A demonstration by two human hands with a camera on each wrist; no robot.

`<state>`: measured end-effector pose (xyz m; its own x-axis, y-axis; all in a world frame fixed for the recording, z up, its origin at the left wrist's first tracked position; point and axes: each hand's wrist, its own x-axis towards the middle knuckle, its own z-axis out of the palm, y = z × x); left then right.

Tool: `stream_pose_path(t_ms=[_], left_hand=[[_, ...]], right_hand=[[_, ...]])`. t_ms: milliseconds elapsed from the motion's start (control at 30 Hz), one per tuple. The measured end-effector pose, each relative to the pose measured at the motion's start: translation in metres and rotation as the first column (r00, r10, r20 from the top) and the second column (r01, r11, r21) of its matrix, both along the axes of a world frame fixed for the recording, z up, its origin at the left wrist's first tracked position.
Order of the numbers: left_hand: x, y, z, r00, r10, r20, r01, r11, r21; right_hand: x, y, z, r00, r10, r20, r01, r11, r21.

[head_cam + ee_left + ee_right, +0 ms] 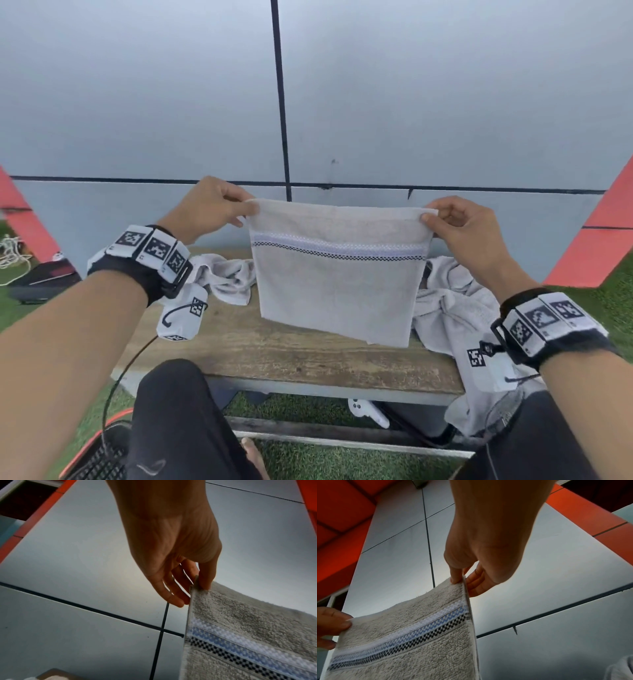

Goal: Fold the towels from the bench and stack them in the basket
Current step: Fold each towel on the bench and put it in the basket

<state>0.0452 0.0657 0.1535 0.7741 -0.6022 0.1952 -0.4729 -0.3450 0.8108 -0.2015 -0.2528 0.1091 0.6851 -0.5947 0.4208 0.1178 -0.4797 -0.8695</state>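
Grey panelled wall (pixel 411 102) with dark seams behind, wooden bench (pixel 274 342) in front, green turf below. Towel (pixel 337 274) is up in the air over the bench, hanging flat off its top edge, stripe band running across near the top; lower hem hangs free, looks uneven at the right corner. Left hand (pixel 209 207) pinches the top-left corner, thumb on the near face, fingers behind; wrist view confirms thumb pad on the cloth. Right hand (pixel 460 226) pinches the top-right corner the same way. Top edge is fairly taut between the 2 pinches. 2 more crumpled towels wait on the bench: 1 left (pixel 226 277), 1 right (pixel 455 308) spilling off the front edge. Basket (pixel 99 455): I read the dark mesh thing with the red rim at lower left as it, only partly in frame, contents not visible. Step in hand looks like squaring up before a fold, so task is early. To do it well: keep both pinches right at the corners, keep tension even so the stripe stays level, then bring corner to corner and check side edges line up before laying it down on bare wood. Risk: lower hem dragging into the crumpled towels, or a skewed fold if 1 hand drops lower.
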Motion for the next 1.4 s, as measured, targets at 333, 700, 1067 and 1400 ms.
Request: stream_pose_path(t_ms=[333, 700, 1067, 1400], left_hand=[[-0.015, 0.028, -0.156, 0.992, 0.124, -0.018, -0.110, 0.932, 0.345], [-0.068, -0.011, -0.225, 0.974, -0.012, 0.226, -0.069, 0.934, 0.350], [-0.143, -0.090, -0.243, 0.992, -0.125, -0.018, 0.123, 0.988, -0.090], [-0.145, -0.100, -0.234, 0.994, -0.100, -0.031, 0.100, 0.995, 0.005]], right_hand=[[-0.004, 0.043, -0.141, 0.926, 0.100, -0.365, -0.108, 0.994, 0.000], [0.000, 0.074, -0.200, 0.905, 0.185, -0.383, -0.211, 0.977, -0.025], [0.001, 0.079, -0.208, 0.946, 0.233, -0.224, -0.232, 0.972, 0.030], [-0.001, 0.064, -0.201, 0.918, 0.334, -0.212, -0.285, 0.930, 0.230]])
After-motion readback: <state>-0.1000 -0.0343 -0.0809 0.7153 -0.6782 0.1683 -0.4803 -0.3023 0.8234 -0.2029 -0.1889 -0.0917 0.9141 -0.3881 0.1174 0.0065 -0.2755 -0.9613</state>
